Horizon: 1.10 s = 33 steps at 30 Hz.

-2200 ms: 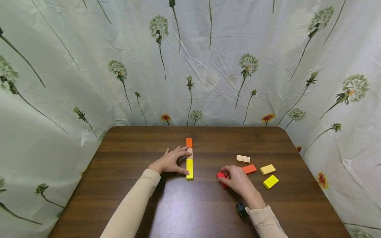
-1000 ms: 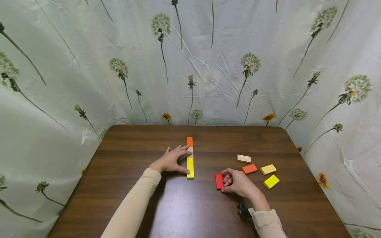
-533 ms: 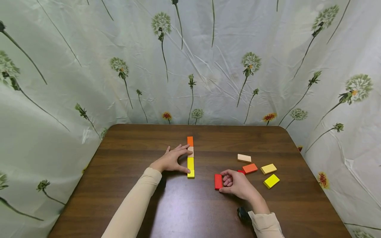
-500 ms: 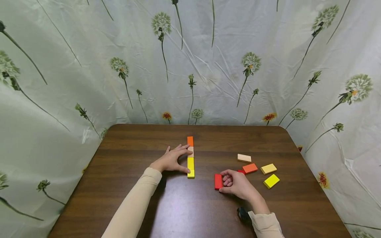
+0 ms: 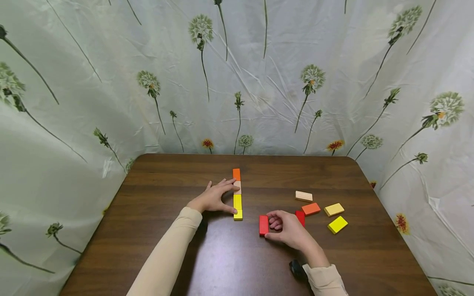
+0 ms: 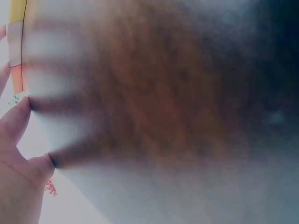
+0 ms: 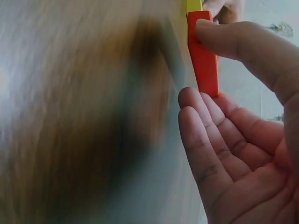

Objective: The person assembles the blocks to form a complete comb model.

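Note:
A straight row of rectangular blocks runs across the middle of the table: an orange block (image 5: 236,174) at the far end, a plain wood block (image 5: 238,191), then two yellow blocks (image 5: 237,201). My left hand (image 5: 212,199) rests along the row's left side, fingers spread, a fingertip on the wood block and the thumb on the nearest yellow one. To the right of the row, my right hand (image 5: 290,231) pinches a red block (image 5: 263,225) between thumb and fingers. The right wrist view shows the thumb on the red block's face (image 7: 204,60).
Right of my right hand lie a second red block (image 5: 300,217), partly covered by the hand, an orange block (image 5: 311,209), a striped wood block (image 5: 303,196), a pale yellow block (image 5: 334,209) and a bright yellow block (image 5: 338,225). A flowered curtain (image 5: 274,115) hangs behind the table (image 5: 166,172).
The right hand has turned the red block lengthwise and moved it left, closer to the row. A second red block has come into sight behind that hand. The left hand stays on the row.

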Motion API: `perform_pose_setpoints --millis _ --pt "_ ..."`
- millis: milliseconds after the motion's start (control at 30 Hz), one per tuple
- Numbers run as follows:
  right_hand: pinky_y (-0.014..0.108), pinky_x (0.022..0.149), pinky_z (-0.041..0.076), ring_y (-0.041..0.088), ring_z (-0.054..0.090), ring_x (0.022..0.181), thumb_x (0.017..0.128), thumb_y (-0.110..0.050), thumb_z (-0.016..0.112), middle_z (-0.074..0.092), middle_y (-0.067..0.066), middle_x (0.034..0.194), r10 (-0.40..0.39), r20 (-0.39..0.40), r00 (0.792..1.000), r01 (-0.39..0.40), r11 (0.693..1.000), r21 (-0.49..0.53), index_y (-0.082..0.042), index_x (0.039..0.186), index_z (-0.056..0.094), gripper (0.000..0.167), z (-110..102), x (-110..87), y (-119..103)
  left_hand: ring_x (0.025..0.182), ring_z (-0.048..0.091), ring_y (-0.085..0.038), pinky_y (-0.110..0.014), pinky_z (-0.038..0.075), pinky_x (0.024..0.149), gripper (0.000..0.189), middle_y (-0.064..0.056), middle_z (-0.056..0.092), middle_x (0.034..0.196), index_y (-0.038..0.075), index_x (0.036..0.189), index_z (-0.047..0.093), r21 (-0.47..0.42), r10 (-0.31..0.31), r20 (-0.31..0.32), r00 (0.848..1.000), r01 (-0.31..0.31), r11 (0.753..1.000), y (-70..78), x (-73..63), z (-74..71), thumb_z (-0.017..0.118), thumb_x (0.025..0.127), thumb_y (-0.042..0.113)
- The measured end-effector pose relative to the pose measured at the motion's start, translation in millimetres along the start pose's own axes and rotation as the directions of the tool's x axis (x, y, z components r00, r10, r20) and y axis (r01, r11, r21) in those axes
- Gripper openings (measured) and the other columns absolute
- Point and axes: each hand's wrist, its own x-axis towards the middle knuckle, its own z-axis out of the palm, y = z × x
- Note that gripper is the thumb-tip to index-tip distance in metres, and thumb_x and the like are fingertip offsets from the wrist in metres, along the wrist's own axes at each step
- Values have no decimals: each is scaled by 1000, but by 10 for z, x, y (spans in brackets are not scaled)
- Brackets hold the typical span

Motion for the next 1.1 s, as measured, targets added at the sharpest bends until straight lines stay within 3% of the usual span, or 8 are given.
perform_pose_setpoints --millis 400,867,1100 --pt "23 86 60 14 68 97 81 -18 95 71 -2 107 -37 36 999 40 997 -67 -3 127 72 54 224 65 -188 169 17 -36 -80 1 127 87 1 28 179 29 157 56 -8 -13 4 1000 13 1000 4 5 -14 88 82 61" --pt "25 83 59 15 67 95 79 -18 96 70 1 105 -126 50 991 130 988 -83 -2 124 74 52 438 151 -296 168 19 -38 -81 2 126 86 0 27 179 28 156 56 -14 -10 -2 1000 10 1000 49 -25 -28 89 83 58" --pt "25 85 58 15 67 97 79 -19 97 70 1 105 -132 53 990 137 984 -111 -2 123 75 52 502 187 -345 168 18 -38 -81 2 126 86 0 28 179 28 156 56 -15 -10 -1 1000 10 1000 38 -20 -21 89 83 58"
